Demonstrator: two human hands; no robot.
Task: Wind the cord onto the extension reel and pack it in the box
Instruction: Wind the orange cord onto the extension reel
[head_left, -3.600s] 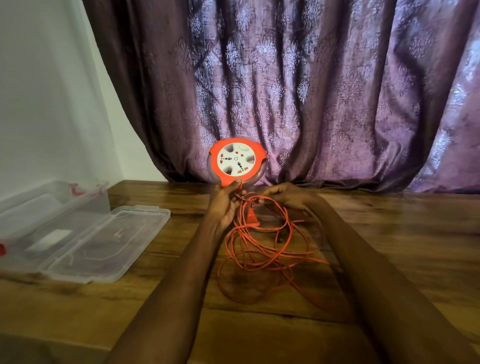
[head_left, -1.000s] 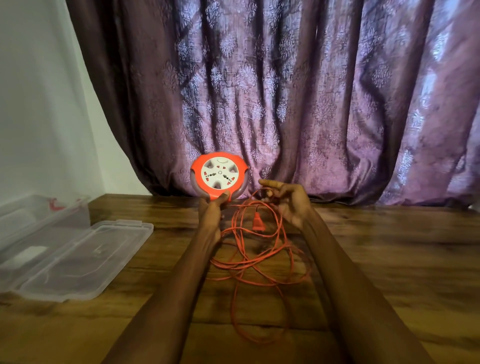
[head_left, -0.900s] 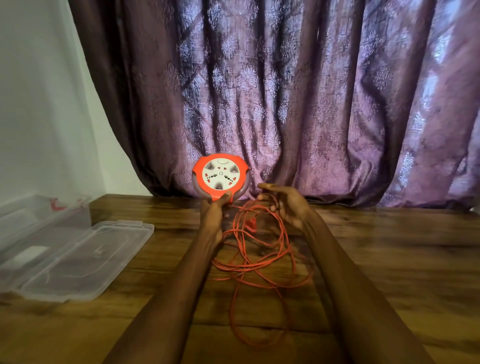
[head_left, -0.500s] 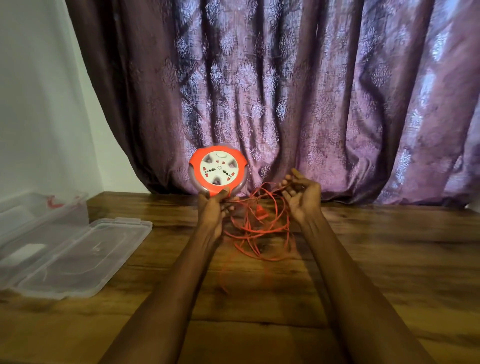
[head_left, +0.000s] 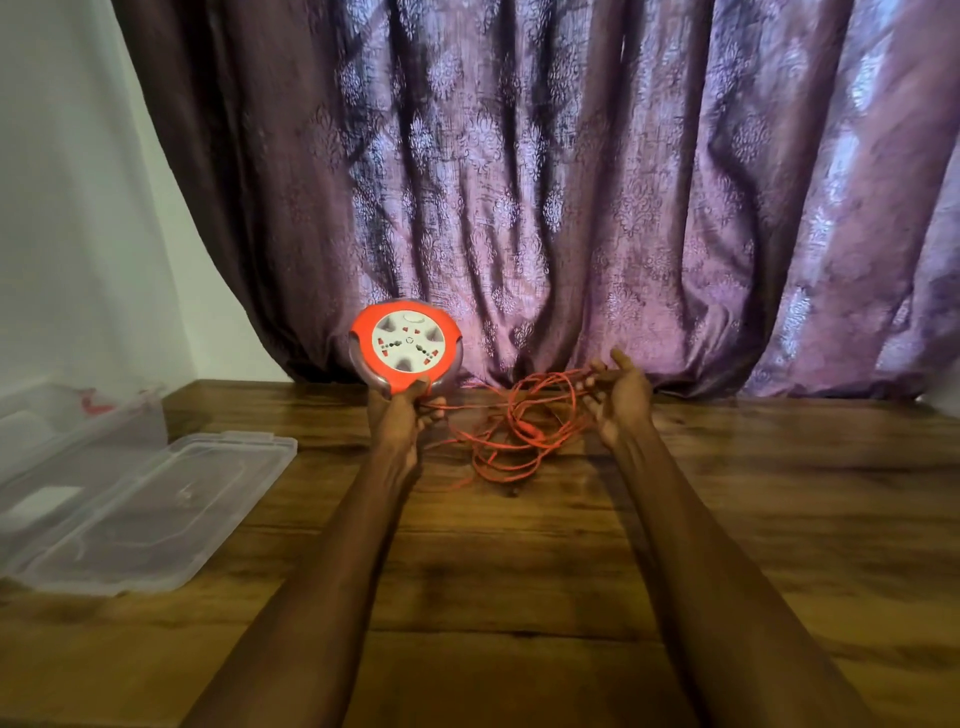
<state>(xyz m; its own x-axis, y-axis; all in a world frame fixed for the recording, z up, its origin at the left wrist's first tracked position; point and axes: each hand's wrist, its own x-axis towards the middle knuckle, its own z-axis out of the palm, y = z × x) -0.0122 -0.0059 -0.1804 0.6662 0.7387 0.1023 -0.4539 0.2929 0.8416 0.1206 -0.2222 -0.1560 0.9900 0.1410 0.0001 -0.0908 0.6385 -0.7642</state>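
Only the head view here. Left hand (head_left: 397, 418) has its grip pinched on the bottom edge of the reel (head_left: 406, 346), holding it upright above the surface (head_left: 519, 597). Right hand (head_left: 621, 397) is spread, palm up, cord (head_left: 519, 431) loops draped over the fingers. I'd shake the tangle loose first, then feed with light tension. The box (head_left: 78, 431) sits open, far left.

Left hand (head_left: 397, 421) grips reel (head_left: 406, 347) upright; right hand (head_left: 623, 397) lifts tangled cord (head_left: 519, 431) over table (head_left: 519, 571).
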